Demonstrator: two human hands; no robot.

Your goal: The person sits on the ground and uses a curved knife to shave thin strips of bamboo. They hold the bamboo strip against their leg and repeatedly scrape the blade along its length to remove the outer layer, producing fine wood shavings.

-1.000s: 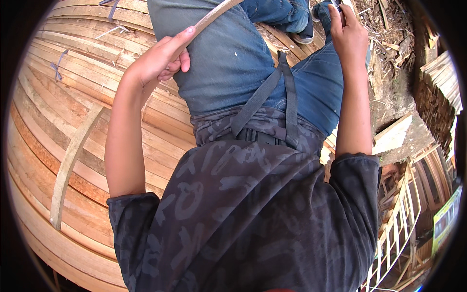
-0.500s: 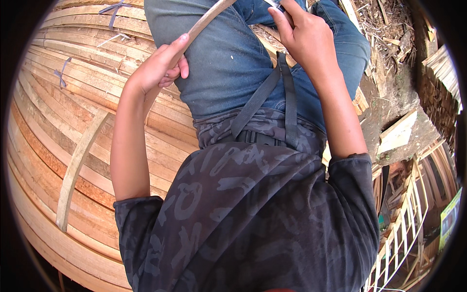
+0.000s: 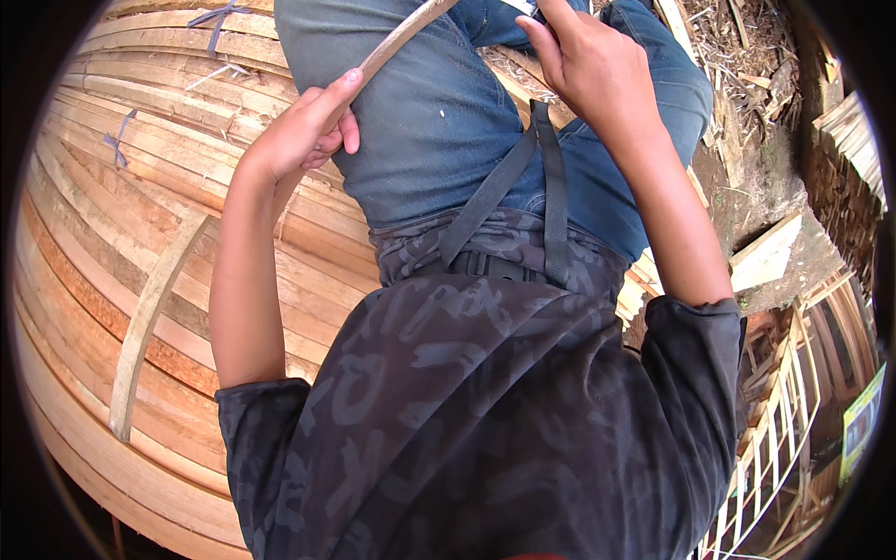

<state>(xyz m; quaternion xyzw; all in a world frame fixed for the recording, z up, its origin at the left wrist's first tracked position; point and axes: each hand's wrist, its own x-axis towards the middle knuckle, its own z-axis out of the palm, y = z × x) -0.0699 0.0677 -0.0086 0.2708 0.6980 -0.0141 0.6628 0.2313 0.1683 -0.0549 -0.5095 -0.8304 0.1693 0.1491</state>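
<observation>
My left hand [image 3: 303, 135] is closed around a long, thin wooden strip [image 3: 399, 45], its thumb laid along the top. The strip slants up to the right over my left thigh and runs out of the picture at the upper edge; its lower end shows under my wrist. My right hand [image 3: 602, 75] is closed, thumb stretched out, at the upper edge above my right thigh. A bright, blade-like piece of a tool [image 3: 525, 7] shows beside its fingers. The upper edge cuts off most of that tool, so I cannot tell its exact kind.
Bundled wooden strips [image 3: 140, 121] with dark ties [image 3: 217, 21] lie stacked on my left. A short batten [image 3: 154, 317] crosses them. Wood shavings [image 3: 747, 61] litter the ground ahead right; a pale lattice frame [image 3: 779, 457] stands at lower right. Straps [image 3: 554, 196] hang from my waist.
My right hand and forearm have shifted slightly right and outward, and less of the tool's dark handle shows. My left hand and the wooden strip have hardly moved.
</observation>
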